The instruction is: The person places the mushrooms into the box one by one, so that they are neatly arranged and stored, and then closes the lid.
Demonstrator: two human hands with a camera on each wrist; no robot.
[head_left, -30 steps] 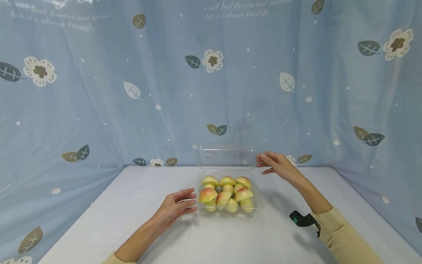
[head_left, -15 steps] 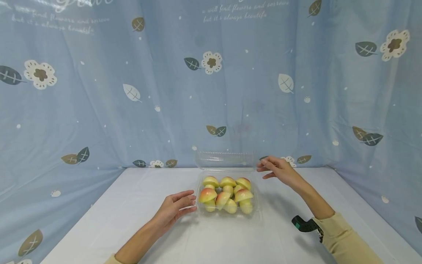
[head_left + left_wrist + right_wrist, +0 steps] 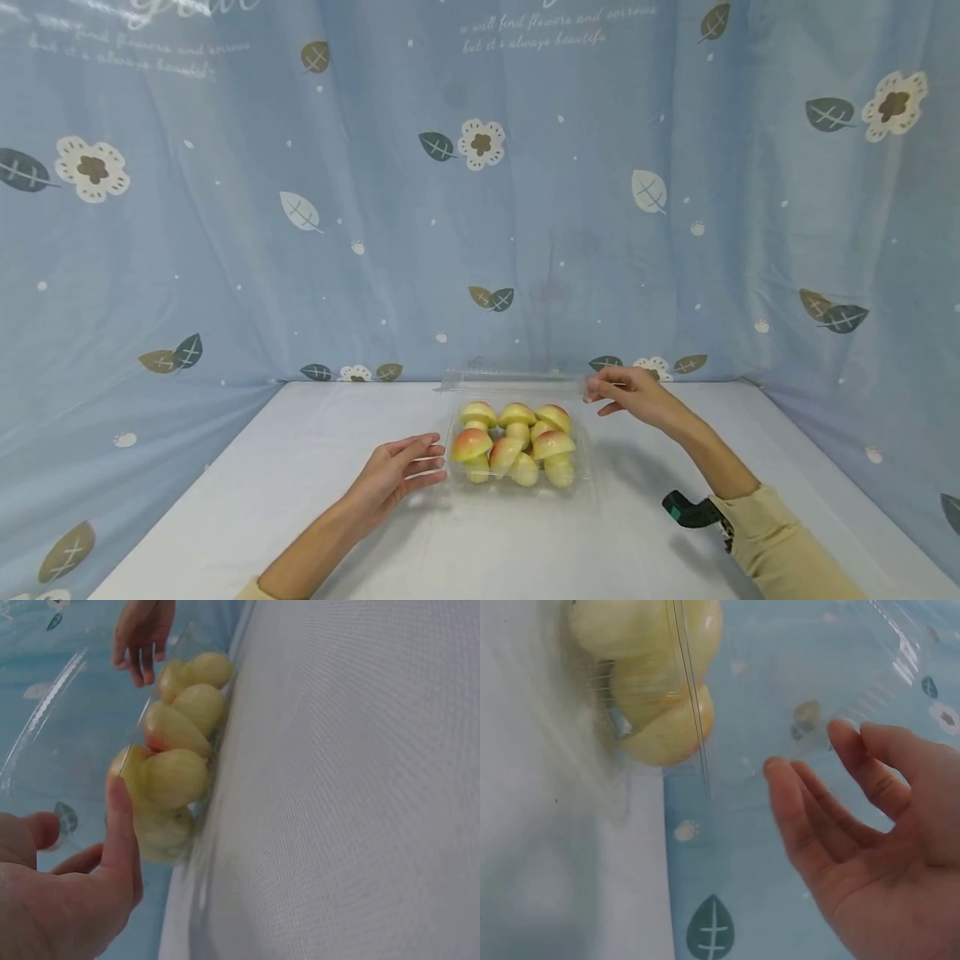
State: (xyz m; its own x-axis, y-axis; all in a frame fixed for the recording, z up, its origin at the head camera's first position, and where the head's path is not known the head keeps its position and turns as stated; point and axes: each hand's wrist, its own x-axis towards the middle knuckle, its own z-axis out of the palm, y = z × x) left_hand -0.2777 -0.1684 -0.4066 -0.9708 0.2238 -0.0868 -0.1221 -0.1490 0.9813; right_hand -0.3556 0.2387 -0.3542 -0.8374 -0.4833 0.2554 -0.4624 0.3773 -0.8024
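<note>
A clear plastic clamshell box (image 3: 584, 458) holds several yellow-green mushroom-shaped pieces (image 3: 517, 415) with reddish caps. Its transparent lid (image 3: 517, 383) stands raised along the back side, looking very foreshortened in the head view. My left hand (image 3: 393, 475) is beside the box's left wall, fingers extended; the left wrist view shows a fingertip at the rim, though contact is unclear. At the lid's right end is my right hand (image 3: 633, 396), its fingers loosely bent. In the right wrist view the thumb and fingers of that hand (image 3: 885, 840) stand apart by the lid, whether touching it is unclear.
The box rests on a white tabletop (image 3: 487, 550). A blue curtain (image 3: 375, 167) printed with leaves and flowers hangs behind and on both sides. A black device (image 3: 688, 510) is strapped at the right sleeve (image 3: 787, 542).
The lid's upper edge has dropped steadily in the head view, so the lid appears much flatter. My right hand has lowered along with it. The left hand has barely moved.
</note>
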